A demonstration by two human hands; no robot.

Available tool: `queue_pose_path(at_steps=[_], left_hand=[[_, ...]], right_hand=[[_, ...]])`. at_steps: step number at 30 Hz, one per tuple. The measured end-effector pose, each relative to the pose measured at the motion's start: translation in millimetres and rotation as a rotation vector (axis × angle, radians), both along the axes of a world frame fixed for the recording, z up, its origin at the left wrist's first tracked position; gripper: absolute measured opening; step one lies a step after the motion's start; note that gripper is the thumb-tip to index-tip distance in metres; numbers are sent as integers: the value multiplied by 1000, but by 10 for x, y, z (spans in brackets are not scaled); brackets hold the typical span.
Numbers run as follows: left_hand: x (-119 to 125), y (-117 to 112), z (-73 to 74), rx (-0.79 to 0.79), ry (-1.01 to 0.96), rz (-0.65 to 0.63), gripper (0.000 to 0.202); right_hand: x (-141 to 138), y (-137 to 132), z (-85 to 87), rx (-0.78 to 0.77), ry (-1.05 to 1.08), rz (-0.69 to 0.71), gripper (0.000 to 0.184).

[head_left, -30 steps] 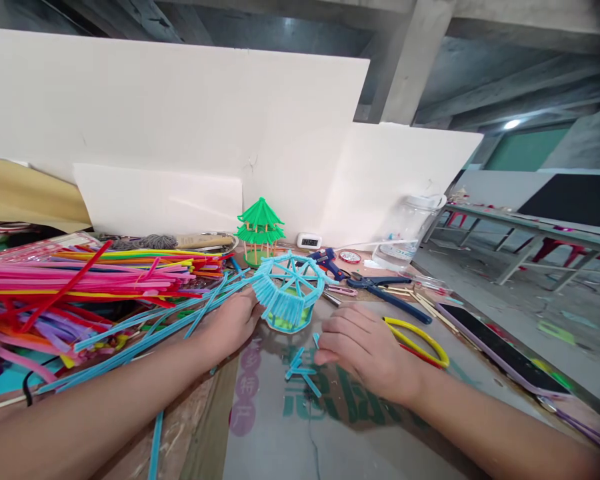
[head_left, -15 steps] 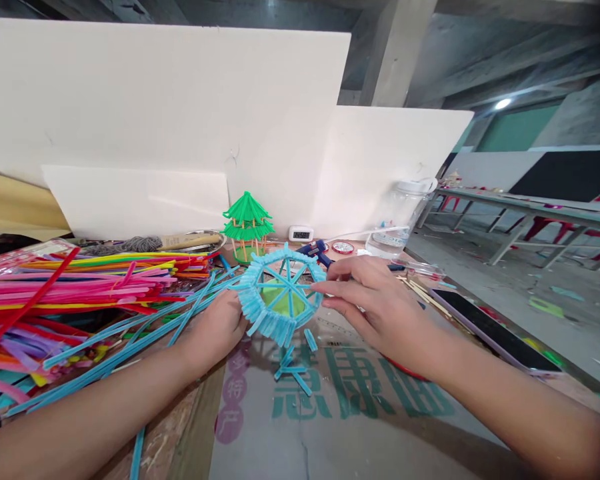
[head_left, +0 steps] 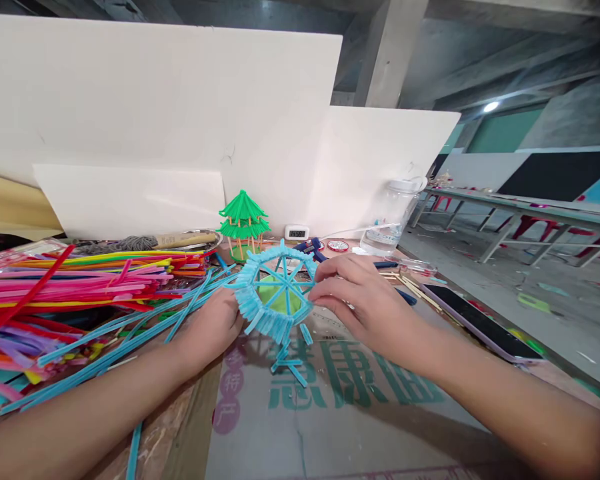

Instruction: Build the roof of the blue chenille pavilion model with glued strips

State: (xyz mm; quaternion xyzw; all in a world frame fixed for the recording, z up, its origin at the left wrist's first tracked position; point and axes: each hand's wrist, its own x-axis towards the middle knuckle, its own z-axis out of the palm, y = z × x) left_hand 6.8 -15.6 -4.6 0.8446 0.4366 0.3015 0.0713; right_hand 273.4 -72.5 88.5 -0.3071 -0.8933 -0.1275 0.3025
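Note:
A blue pipe-cleaner frame (head_left: 284, 283), wheel-shaped with spokes and a fringe of short pieces around its rim, is held up over the work surface. My left hand (head_left: 219, 320) is closed on its left side, the fingertips partly hidden behind the fringe. At the right edge, my right hand (head_left: 355, 293) pinches the rim between thumb and fingers; whether a small loose piece is also in that pinch cannot be made out. A green disc (head_left: 270, 293) shows through the spokes. Below the frame lie short cut blue pipe-cleaner pieces (head_left: 293, 370).
Bundles of coloured pipe cleaners (head_left: 80, 283) cover the left side. Behind the frame stand a green pagoda model (head_left: 243, 223), a small digital clock (head_left: 297, 233) and a blue glue gun (head_left: 310, 247). A clear plastic jug (head_left: 387, 217) and a phone (head_left: 480, 323) are at right.
The whole view has shifted slightly, so things appear a little further left. Both hands keep their hold on the blue frame, with the right fingers still at its right rim.

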Motion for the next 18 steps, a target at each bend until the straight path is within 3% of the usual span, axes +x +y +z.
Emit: queue_pose_path(at_steps=[3,7,10,12,15,18], left_hand=[[12,-15,13,16,-19,7,23],[50,-28,66,23,-90,-53,32],[57,-19,76,13,-114,-69,34],[49,-3,62,6,-106,-63,36],[34,30,28,6,-89,-66,38],[23,60,0,16,-68,-65,37]], right_hand=[[-12,-28,80,-167,207,40,12],[31,-66,231,-537,560,139,18],[133,-93,355,-710,596,133,24],[229,-113,451,-614,499,10,28],[361,-126,574,-274,297,-199,33],[380,-100,567,-70,187,-296,39]])
